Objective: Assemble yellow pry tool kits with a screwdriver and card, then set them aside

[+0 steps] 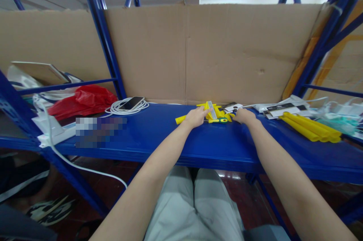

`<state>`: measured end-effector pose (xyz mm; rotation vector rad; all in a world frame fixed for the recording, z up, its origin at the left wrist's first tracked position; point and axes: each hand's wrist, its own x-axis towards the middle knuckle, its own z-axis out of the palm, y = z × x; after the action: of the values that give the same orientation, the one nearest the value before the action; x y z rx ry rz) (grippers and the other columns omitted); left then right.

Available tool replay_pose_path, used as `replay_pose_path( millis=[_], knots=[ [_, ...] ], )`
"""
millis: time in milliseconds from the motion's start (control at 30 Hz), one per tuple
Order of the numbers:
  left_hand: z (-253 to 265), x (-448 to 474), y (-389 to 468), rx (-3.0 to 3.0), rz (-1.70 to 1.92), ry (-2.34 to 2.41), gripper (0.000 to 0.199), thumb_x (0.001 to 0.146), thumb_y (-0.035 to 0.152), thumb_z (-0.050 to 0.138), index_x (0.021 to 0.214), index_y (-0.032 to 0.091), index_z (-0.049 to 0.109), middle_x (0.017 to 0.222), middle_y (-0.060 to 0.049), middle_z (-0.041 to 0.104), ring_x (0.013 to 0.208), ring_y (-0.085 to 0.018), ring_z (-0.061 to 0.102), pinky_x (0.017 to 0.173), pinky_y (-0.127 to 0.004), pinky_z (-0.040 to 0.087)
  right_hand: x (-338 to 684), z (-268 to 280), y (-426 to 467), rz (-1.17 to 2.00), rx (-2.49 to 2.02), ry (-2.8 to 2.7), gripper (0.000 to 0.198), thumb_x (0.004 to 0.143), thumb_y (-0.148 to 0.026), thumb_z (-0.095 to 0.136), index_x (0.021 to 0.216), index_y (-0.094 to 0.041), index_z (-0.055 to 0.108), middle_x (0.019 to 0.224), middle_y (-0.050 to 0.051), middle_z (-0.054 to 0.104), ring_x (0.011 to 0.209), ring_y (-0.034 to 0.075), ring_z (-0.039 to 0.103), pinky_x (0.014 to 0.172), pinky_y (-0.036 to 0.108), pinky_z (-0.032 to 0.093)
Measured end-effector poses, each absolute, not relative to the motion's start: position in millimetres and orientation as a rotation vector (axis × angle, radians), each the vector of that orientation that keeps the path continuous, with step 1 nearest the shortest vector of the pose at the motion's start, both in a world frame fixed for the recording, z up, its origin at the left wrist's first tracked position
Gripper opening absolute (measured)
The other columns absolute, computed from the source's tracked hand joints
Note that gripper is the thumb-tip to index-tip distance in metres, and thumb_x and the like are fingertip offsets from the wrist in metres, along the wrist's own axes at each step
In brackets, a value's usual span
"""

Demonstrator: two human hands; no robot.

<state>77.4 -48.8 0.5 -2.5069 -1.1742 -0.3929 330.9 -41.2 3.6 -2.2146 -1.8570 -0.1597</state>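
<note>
My left hand (196, 117) is closed over a yellow tube (180, 119), whose near end sticks out on the left. Its fingertips reach a pale, flat strip (211, 110) standing at a slant. Beneath the fingers lies a screwdriver (218, 120) with a yellow and green handle. Cut yellow pieces (219, 112) are heaped between my hands. My right hand (244, 116) rests at the right side of this heap, its fingers curled in. What those fingers hold, if anything, is hidden.
Several long yellow tubes (310, 126) lie at right, beside white packets (289, 109). A phone (132, 103) sits on a coiled white cable (113, 109) at left, near a red bag (85, 99). Cardboard (153, 52) walls the blue shelf (159, 135) behind.
</note>
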Motion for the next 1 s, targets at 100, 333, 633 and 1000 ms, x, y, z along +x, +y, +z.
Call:
replay_pose_path(
  millis=[100, 333, 633, 1000],
  knots=[
    [0.8, 77.2, -49.0, -2.513, -0.395, -1.177, 0.049, 0.097, 0.018, 0.037, 0.144, 0.029, 0.045, 0.122, -0.011, 0.058, 0.115, -0.022, 0.058, 0.091, -0.033, 0.048, 325.6, 10.5, -50.1, -0.167, -2.361, -1.865, 0.026, 0.075, -0.022, 0.063, 0.097, -0.010, 0.072, 0.096, 0.021, 0.072, 0.097, 0.029, 0.068, 0.077, 0.033, 0.051],
    [2.3, 77.4, -50.1, -2.520, -0.391, -1.179, 0.048, 0.097, 0.020, 0.037, 0.144, 0.028, 0.044, 0.121, -0.010, 0.059, 0.114, -0.021, 0.058, 0.090, -0.031, 0.049, 324.0, 19.0, -56.9, -0.207, -2.168, -1.739, 0.025, 0.081, -0.028, 0.056, 0.094, -0.014, 0.073, 0.095, 0.017, 0.072, 0.096, 0.028, 0.067, 0.073, 0.029, 0.048],
    [1.9, 77.8, -51.0, -2.508, -0.413, -1.173, 0.050, 0.098, 0.021, 0.035, 0.147, 0.028, 0.039, 0.120, -0.010, 0.060, 0.110, -0.021, 0.060, 0.088, -0.031, 0.049, 313.0, 22.0, -48.0, -0.068, -1.629, -1.451, 0.020, 0.085, -0.028, 0.054, 0.089, -0.014, 0.066, 0.094, 0.014, 0.070, 0.091, 0.024, 0.065, 0.080, 0.032, 0.049],
    [4.6, 77.9, -53.0, -2.514, -0.382, -1.171, 0.051, 0.098, 0.019, 0.033, 0.148, 0.028, 0.039, 0.122, -0.011, 0.060, 0.113, -0.022, 0.060, 0.090, -0.032, 0.049, 295.9, 24.7, -58.9, 0.815, -1.378, -0.997, 0.023, 0.099, -0.033, 0.039, 0.101, -0.015, 0.054, 0.062, 0.005, 0.066, 0.043, 0.012, 0.058, 0.045, 0.022, 0.047]
  ],
)
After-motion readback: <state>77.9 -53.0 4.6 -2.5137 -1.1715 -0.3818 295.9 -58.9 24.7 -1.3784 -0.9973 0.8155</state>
